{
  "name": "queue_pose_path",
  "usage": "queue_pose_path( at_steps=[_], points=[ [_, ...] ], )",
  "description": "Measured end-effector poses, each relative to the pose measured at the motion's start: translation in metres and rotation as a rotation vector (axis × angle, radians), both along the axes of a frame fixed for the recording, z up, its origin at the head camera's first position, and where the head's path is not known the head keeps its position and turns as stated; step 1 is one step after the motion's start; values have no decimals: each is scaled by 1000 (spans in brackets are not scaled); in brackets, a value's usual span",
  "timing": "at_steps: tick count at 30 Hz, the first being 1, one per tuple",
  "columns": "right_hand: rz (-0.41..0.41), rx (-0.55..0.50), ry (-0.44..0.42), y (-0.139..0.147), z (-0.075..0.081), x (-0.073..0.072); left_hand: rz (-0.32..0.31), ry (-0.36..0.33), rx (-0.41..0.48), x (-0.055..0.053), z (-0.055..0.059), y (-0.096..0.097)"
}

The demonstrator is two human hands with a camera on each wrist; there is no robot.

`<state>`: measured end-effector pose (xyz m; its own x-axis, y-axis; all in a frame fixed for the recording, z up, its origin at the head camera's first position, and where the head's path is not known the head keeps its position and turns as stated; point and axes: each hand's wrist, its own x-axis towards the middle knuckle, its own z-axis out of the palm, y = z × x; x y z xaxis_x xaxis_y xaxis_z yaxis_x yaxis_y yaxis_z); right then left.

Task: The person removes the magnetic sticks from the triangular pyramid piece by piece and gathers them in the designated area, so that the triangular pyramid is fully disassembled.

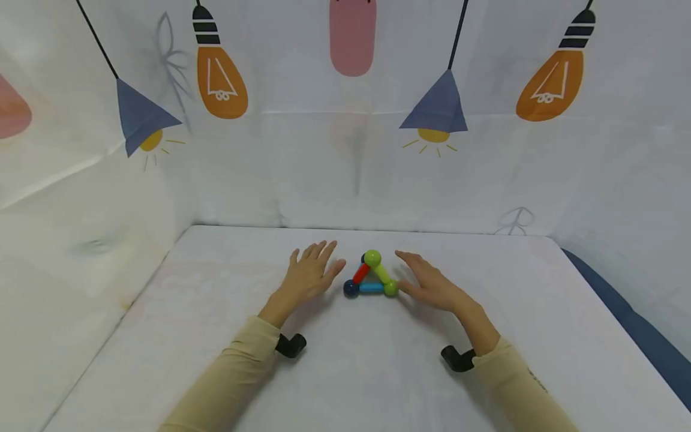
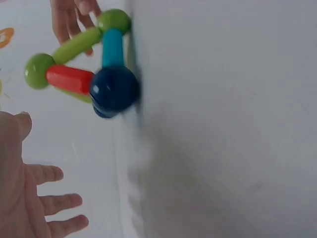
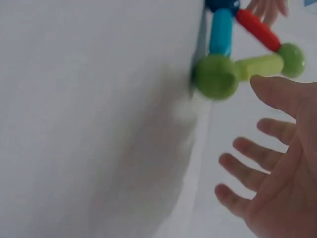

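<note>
A small frame of toy rods and balls stands on the white table. Its front shows a light blue rod (image 1: 371,288) between a dark blue ball (image 1: 351,288) and a green ball (image 1: 391,288). A red rod (image 1: 361,273) and a yellow-green rod (image 1: 381,273) slope up to another green ball (image 1: 372,258); a second dark ball shows partly behind it. To the left, my left hand (image 1: 309,276) has its fingers spread, apart from the frame. My right hand (image 1: 433,288) is extended at the right, its thumb (image 3: 272,91) close to the lower green ball; contact is unclear.
White sheeting (image 1: 324,168) printed with lamps and bulbs rises behind the table (image 1: 345,372) and along the left side. Something dark blue (image 1: 621,306) lies beyond the right table edge. Each wrist carries a black mount (image 1: 292,346).
</note>
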<state>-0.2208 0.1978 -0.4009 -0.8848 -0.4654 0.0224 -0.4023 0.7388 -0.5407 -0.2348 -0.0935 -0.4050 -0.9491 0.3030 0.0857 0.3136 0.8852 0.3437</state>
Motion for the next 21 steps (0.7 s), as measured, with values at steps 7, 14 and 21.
queue_pose_path(
  at_steps=[7,14,21],
  points=[
    [97,-184,-18,-29,-7,2,-129,81,160,-2,2,35],
    [20,-266,48,-46,-17,0,-214,61,219,-1,-4,47],
    [-23,-205,185,-54,-17,-3,-279,185,216,-4,-5,47]
  ],
)
